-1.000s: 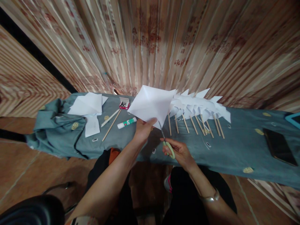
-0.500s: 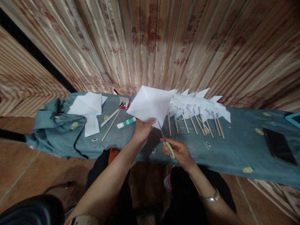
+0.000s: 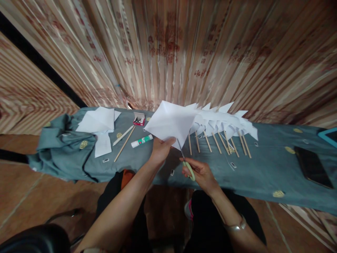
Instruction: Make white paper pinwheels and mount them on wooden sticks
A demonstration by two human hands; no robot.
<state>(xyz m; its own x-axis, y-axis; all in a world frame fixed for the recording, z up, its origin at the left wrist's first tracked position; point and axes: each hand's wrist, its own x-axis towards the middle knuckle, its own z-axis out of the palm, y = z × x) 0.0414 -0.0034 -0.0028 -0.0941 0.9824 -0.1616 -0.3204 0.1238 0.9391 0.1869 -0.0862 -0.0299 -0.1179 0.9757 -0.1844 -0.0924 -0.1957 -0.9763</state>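
My left hand (image 3: 162,150) pinches the near edge of a white sheet of paper (image 3: 170,119), thumb on top, and holds it up over the cloth-covered table. Faint crease lines run across the sheet. In my right hand (image 3: 201,173) are green-handled scissors (image 3: 190,169), their blades reaching up to the paper's near corner, just right of my left thumb. How deep the blades sit in the paper is hard to make out. Several white paper pinwheels (image 3: 228,123) on wooden sticks lie in an overlapping row to the right, partly behind the sheet.
On the left lie more white sheets (image 3: 98,119), a white pencil-like stick (image 3: 123,135), a wooden stick (image 3: 124,143), a glue stick (image 3: 141,141) and a small open red box (image 3: 139,119). A dark phone (image 3: 313,167) and a blue-edged object (image 3: 328,135) are at the right. A curtain (image 3: 171,52) hangs behind.
The view has tilted slightly, so the table sits a little lower. The paper has shifted slightly down and right with my left hand; the scissors stay at its near corner.
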